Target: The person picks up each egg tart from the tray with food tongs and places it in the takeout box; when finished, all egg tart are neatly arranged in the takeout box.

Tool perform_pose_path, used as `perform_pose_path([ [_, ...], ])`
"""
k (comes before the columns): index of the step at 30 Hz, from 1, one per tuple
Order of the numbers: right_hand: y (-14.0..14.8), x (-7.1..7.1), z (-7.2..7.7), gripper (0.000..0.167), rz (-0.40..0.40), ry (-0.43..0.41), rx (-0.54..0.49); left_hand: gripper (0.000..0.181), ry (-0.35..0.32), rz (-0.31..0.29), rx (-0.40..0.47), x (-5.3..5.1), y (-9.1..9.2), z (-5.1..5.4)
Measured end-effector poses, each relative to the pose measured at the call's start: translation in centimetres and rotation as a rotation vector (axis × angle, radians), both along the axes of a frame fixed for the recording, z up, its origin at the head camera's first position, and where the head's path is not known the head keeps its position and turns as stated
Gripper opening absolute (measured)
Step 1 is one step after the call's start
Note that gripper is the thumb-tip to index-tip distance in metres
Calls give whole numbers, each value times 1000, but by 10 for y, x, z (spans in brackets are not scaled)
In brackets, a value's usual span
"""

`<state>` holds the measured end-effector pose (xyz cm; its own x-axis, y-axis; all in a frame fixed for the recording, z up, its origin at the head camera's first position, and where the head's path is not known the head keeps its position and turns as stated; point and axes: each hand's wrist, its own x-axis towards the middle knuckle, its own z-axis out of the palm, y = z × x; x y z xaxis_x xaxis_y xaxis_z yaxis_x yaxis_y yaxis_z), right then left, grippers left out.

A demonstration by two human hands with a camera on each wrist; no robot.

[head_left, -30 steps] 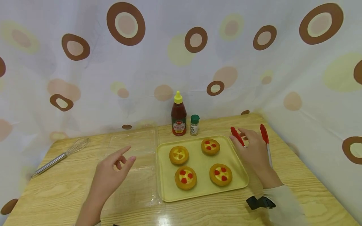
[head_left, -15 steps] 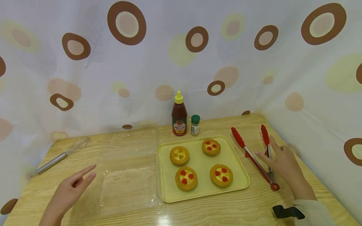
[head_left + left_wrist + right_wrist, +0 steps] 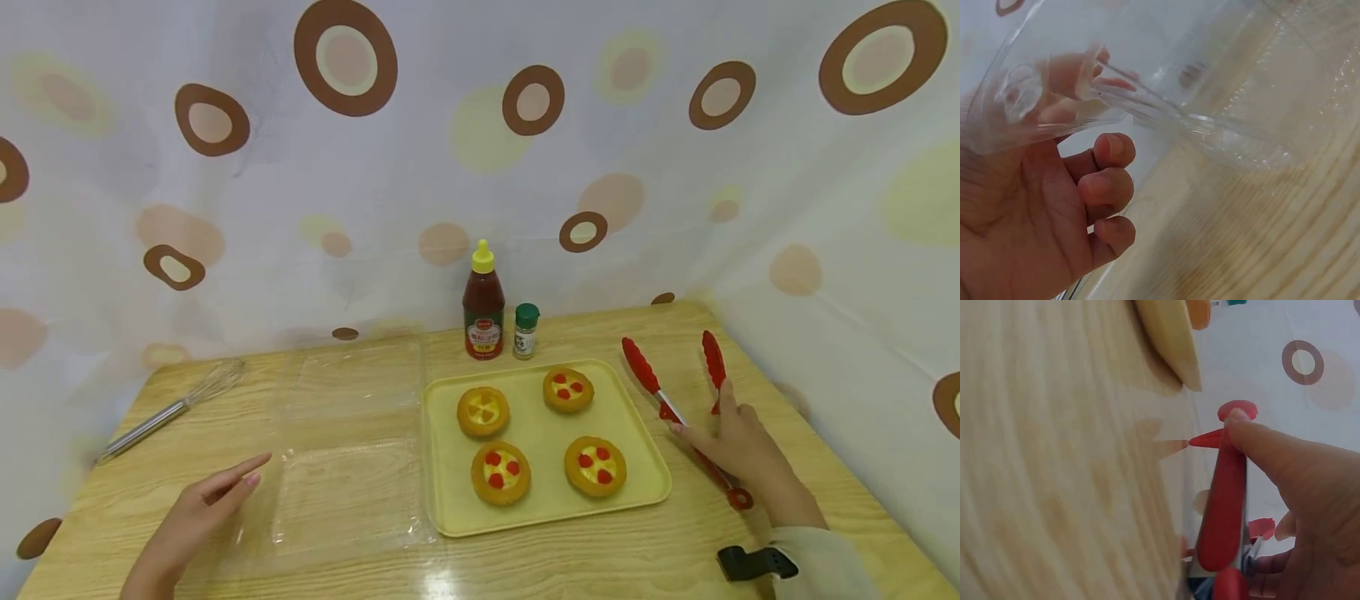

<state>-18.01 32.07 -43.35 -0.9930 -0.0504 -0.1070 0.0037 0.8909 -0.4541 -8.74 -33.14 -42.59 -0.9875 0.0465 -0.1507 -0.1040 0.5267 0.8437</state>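
Red-and-silver tongs (image 3: pixel 708 462) lie spread on the table at the right. My right hand (image 3: pixel 753 454) holds them across both arms. In the right wrist view the thumb (image 3: pixel 1266 444) rests on one red arm, with the fingers partly hidden behind the tongs. A clear plastic container (image 3: pixel 345 492) lies open on the table. My left hand (image 3: pixel 187 521) is at its left edge with thumb and index finger apart. In the left wrist view the container's clear wall (image 3: pixel 1166 112) overlaps the thumb and index; the other fingers (image 3: pixel 1107 187) curl loosely. Whether they touch it is unclear.
A yellow tray (image 3: pixel 547 508) holds several small tarts, among them a red-topped tart (image 3: pixel 501 472). Behind stand a sauce bottle (image 3: pixel 483 308) with a yellow cap and a green-lidded shaker (image 3: pixel 526 332). A whisk (image 3: pixel 172 410) lies at the left. A patterned curtain (image 3: pixel 405 167) backs the table.
My right hand has moved from the tongs' left tip to their right side and now spans both arms. My left hand has drawn left from over the container to its left edge.
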Motion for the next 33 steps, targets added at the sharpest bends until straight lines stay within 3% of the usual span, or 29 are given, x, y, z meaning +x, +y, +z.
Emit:
perform_pose_path([
  [7,3,4,-7,112,-36,20,11,43,70,55,231,-2,5,-10],
  [13,4,2,-11,107,-57,109,-9,33,125,117,361,-5,8,-20],
  [19,5,2,-16,97,-76,191,-43,30,139,129,429,-5,10,-25],
  [23,7,4,-16,81,-88,271,-80,27,134,140,435,-6,11,-25],
  [33,-4,1,1,78,59,469,-97,27,144,139,533,-5,10,-26],
])
